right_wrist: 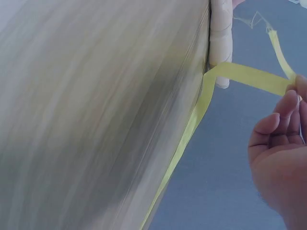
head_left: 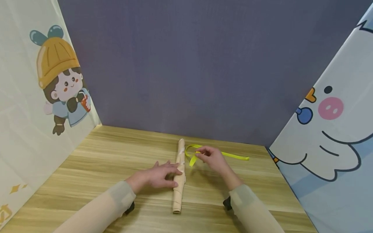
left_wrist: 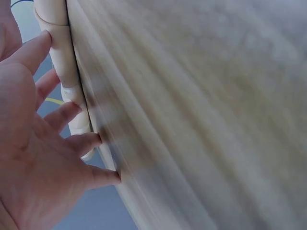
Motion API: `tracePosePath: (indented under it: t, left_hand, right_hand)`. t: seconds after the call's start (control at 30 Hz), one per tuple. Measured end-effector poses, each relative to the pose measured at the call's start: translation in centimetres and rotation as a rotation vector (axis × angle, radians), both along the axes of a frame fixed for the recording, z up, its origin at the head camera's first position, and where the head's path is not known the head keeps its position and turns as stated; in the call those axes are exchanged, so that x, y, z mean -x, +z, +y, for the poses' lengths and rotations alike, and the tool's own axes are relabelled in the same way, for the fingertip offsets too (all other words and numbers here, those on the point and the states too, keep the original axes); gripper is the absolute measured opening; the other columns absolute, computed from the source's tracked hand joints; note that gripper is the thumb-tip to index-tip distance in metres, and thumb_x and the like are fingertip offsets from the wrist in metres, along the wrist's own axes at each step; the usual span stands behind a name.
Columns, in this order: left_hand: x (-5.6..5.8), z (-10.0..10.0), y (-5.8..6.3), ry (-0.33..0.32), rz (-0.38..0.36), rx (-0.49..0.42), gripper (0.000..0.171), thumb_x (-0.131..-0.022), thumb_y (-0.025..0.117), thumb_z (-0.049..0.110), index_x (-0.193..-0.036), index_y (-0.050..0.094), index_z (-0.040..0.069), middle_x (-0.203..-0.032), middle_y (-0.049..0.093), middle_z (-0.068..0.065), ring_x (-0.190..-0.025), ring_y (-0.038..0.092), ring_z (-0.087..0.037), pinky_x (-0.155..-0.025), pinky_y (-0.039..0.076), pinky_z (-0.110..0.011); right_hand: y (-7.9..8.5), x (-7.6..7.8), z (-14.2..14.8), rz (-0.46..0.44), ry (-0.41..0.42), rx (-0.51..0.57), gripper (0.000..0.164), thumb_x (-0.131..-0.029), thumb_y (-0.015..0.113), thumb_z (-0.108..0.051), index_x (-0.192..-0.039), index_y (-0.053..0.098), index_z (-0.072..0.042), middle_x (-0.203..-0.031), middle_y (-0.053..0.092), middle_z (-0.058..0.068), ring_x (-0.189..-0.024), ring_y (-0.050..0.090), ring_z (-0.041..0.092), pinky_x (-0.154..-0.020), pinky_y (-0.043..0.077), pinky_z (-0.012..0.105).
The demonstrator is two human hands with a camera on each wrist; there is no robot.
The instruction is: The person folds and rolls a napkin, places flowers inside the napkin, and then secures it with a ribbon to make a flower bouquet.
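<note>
A beige rolled-up tube (head_left: 178, 194), seemingly cloth, lies lengthwise on the wooden table, with pale bands round its far half. My left hand (head_left: 163, 176) rests against its left side, thumb and forefinger touching it. In the left wrist view the fingers of the left hand (left_wrist: 43, 134) are spread, some tips down on the tabletop. To the right of the tube my right hand (head_left: 214, 158) pinches a bright yellow ribbon (head_left: 236, 156) near one end. The right wrist view shows the ribbon (right_wrist: 254, 76) looping away from the fingertips, its short end frayed into fine threads.
The wooden table (head_left: 122, 147) meets a dark blue-grey panel (head_left: 186, 71) at the back. A pale wall with a cartoon child (head_left: 65, 81) stands on the left, and one with a white cartoon bird (head_left: 344, 129) on the right. The ribbon's long tail trails rightward along the tabletop.
</note>
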State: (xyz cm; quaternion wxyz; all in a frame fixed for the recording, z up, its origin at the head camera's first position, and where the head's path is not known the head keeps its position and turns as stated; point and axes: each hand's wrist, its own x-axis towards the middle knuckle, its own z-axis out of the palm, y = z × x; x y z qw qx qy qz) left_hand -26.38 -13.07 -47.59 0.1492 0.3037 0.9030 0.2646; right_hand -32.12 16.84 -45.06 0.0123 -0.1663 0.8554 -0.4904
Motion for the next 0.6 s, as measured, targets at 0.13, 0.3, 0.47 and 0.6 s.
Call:
tracePosePath:
  t: [0.13, 0.3, 0.47, 0.6]
  left_hand:
    - [0.0, 0.0, -0.1, -0.007, 0.008, -0.004, 0.056, -0.106, 0.068, 0.054, -0.155, 0.062, 0.027, -0.180, 0.033, -0.008, -0.166, 0.020, -0.052, -0.127, 0.004, -0.084]
    - [-0.3, 0.0, 0.0, -0.022, 0.022, 0.006, 0.058, -0.106, 0.066, 0.056, -0.156, 0.061, 0.026, -0.180, 0.032, -0.009, -0.167, 0.021, -0.051, -0.130, 0.007, -0.079]
    - [-1.0, 0.3, 0.2, -0.038, 0.027, 0.003, 0.059, -0.106, 0.066, 0.056, -0.156, 0.061, 0.024, -0.180, 0.032, -0.011, -0.167, 0.022, -0.051, -0.131, 0.012, -0.078]
    - [-1.2, 0.4, 0.0, -0.038, 0.023, -0.003, 0.059, -0.106, 0.068, 0.054, -0.155, 0.062, 0.023, -0.180, 0.033, -0.012, -0.166, 0.023, -0.051, -0.130, 0.013, -0.078]
  right_hand:
    - [0.1, 0.1, -0.7, -0.004, -0.013, 0.027, 0.022, -0.103, 0.081, -0.025, -0.122, 0.082, -0.017, -0.099, 0.075, 0.004, -0.080, 0.066, 0.022, -0.078, 0.062, 0.052]
    - [0.2, 0.2, -1.5, 0.005, -0.055, 0.042, 0.022, -0.102, 0.081, -0.026, -0.121, 0.082, -0.017, -0.097, 0.073, 0.004, -0.077, 0.063, 0.018, -0.070, 0.057, 0.036]
    - [0.4, 0.7, -2.1, 0.027, -0.100, 0.058, 0.023, -0.102, 0.081, -0.023, -0.122, 0.082, -0.011, -0.098, 0.073, 0.004, -0.076, 0.063, 0.016, -0.068, 0.053, 0.027]
    - [0.6, 1.2, -2.9, 0.037, -0.126, 0.098, 0.023, -0.100, 0.083, -0.023, -0.119, 0.082, -0.011, -0.098, 0.073, 0.004, -0.075, 0.064, 0.015, -0.067, 0.053, 0.026]
